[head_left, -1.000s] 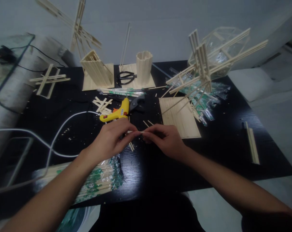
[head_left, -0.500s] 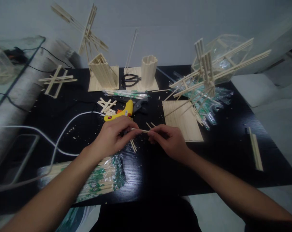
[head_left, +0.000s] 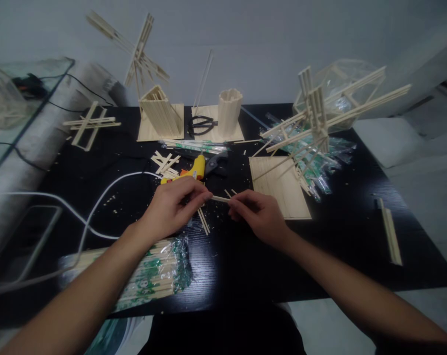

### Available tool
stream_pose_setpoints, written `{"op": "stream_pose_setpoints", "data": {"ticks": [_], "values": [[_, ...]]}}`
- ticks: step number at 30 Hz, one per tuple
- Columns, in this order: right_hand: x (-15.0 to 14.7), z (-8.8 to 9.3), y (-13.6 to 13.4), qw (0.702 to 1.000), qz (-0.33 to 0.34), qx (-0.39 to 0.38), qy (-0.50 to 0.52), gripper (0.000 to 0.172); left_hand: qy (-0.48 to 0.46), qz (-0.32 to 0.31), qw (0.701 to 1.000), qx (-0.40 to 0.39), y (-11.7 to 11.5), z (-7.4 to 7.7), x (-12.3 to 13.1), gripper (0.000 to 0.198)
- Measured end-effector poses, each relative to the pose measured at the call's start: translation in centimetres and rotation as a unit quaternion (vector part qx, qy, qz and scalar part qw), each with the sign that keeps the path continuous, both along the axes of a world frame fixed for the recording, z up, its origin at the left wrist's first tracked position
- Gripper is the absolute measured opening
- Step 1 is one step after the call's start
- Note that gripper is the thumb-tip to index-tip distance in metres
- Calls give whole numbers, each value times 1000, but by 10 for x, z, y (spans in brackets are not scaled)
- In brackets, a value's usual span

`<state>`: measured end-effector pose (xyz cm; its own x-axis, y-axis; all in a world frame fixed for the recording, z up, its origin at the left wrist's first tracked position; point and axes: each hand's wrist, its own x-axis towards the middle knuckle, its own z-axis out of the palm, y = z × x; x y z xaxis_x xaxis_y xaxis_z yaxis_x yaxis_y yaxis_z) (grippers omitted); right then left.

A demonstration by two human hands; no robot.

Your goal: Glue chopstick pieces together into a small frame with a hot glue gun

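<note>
My left hand point(head_left: 173, 206) and my right hand point(head_left: 258, 216) meet over the middle of a black table point(head_left: 338, 241). Both pinch the ends of one short wooden stick point(head_left: 220, 199), held level between the fingertips just above the tabletop. Under the left fingers lie a few loose sticks point(head_left: 203, 221). A yellow glue gun point(head_left: 188, 172) rests right behind my left hand, its white cord point(head_left: 93, 207) trailing off to the left. A flat square panel of sticks point(head_left: 280, 186) lies behind my right hand.
A wrapped bundle of chopsticks point(head_left: 145, 276) lies at the near left edge. Stick models stand at the back: a box point(head_left: 160, 116), a round cup point(head_left: 230, 112), black scissors point(head_left: 201, 124), a spoked frame point(head_left: 316, 118). Cutters point(head_left: 216, 162) sit beside the glue gun. Glued sticks point(head_left: 389, 231) lie at right.
The hands have drawn slightly apart, so more of the stick shows between the fingertips. The view has tilted down a little, shifting the table lower in frame.
</note>
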<state>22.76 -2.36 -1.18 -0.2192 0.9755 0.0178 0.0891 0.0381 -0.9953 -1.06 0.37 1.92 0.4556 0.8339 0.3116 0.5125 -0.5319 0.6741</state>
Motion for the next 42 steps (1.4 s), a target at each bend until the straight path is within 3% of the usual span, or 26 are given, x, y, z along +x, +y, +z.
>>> {"op": "stream_pose_setpoints", "data": {"ticks": [4, 7, 12, 14, 18, 21, 24, 27, 30, 33, 38, 42], "values": [[1, -1, 1, 1000, -10, 5, -5, 25, -94, 123, 986, -55, 14, 1, -16, 20], [1, 0, 1, 1000, -10, 15, -14, 23, -132, 253, 958, -29, 32, -1, -39, 24], [2, -1, 0, 999, -7, 29, -31, 21, -87, 302, 949, -13, 54, -14, -75, 29], [2, -2, 0, 999, -3, 30, -39, 22, -19, 308, 951, 7, 57, -22, -83, 34], [3, -6, 1, 995, 4, 55, -81, 16, 80, 296, 951, 35, 56, -31, -88, 36], [3, -7, 1, 978, 33, 147, -145, 8, 152, 300, 939, 69, 54, -29, -86, 35], [2, -7, -1, 941, 111, 264, -178, 14, 182, 303, 930, 101, 49, -21, -77, 28], [-1, -9, -7, 894, 192, 331, -233, 23, 155, 244, 950, 115, 42, -14, -60, 22], [-5, -13, -13, 854, 242, 352, -298, 30, 173, 150, 968, 102, 35, -14, -44, 37], [-8, -18, -16, 834, 253, 365, -328, 33, 195, 100, 973, 77, 33, -19, -36, 52], [-11, -22, -17, 827, 244, 380, -334, 33, 220, 81, 971, 43, 33, -27, -35, 63], [-14, -22, -17, 829, 247, 386, -320, 32, 218, 74, 972, 34, 34, -28, -33, 56]]}}
